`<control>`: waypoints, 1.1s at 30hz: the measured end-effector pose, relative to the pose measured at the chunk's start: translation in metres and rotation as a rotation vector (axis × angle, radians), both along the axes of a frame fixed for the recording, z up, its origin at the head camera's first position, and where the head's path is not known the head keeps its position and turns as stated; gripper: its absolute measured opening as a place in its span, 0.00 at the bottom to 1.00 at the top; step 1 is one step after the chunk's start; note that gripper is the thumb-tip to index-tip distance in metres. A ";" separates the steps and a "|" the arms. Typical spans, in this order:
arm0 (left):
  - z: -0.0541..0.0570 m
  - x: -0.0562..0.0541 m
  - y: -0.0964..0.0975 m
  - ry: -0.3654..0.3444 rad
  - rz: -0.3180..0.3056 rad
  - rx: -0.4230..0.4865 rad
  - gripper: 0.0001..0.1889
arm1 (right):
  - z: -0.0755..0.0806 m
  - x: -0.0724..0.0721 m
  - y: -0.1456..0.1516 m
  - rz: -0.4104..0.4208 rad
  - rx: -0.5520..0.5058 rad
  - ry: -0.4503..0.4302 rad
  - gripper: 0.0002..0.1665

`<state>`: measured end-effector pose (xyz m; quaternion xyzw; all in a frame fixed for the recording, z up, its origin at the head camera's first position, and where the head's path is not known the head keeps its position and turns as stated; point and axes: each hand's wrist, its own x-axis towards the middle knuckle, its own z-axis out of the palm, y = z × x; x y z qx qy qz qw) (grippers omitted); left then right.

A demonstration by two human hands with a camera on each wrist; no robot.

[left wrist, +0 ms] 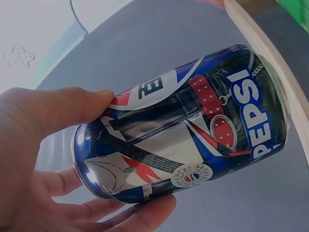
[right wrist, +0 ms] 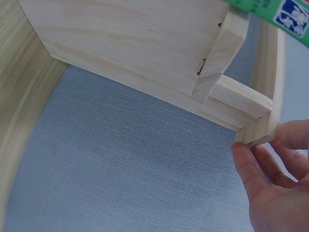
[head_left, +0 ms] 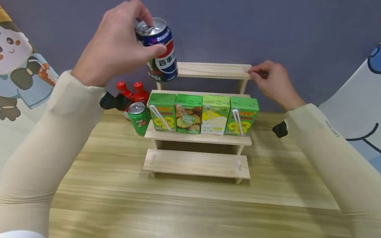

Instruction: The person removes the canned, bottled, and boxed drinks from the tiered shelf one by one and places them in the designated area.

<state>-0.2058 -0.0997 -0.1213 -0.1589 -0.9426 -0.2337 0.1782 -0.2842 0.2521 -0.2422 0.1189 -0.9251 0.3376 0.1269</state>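
Observation:
My left hand (head_left: 120,39) grips a blue Pepsi can (head_left: 165,62) near its top, holding it in the air by the left end of the top shelf. In the left wrist view the thumb and fingers wrap the can's top end, and its printed side (left wrist: 193,130) faces the camera. My right hand (head_left: 275,83) pinches the right end of the wooden stepped rack's top board (head_left: 211,70). The right wrist view shows thumb and fingers on that board's corner (right wrist: 260,133). Several juice boxes (head_left: 189,113) with straws stand in a row on the middle step.
A green 7UP can (head_left: 138,118) and two red-capped bottles (head_left: 138,91) stand left of the rack on the wooden table (head_left: 185,217). The rack's lowest step (head_left: 196,164) is bare. A grey-blue wall (head_left: 219,23) rises behind; cartoon panels (head_left: 12,61) flank both sides.

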 end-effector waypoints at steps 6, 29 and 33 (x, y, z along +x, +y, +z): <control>-0.003 0.005 -0.035 0.008 0.083 0.006 0.30 | -0.001 0.000 0.004 -0.015 0.005 0.013 0.19; -0.113 -0.018 -0.139 -0.141 0.136 -0.128 0.28 | -0.001 0.001 0.007 -0.018 0.014 0.012 0.19; -0.140 -0.028 -0.146 -0.189 0.120 -0.131 0.27 | -0.001 0.002 0.006 -0.017 0.021 0.010 0.19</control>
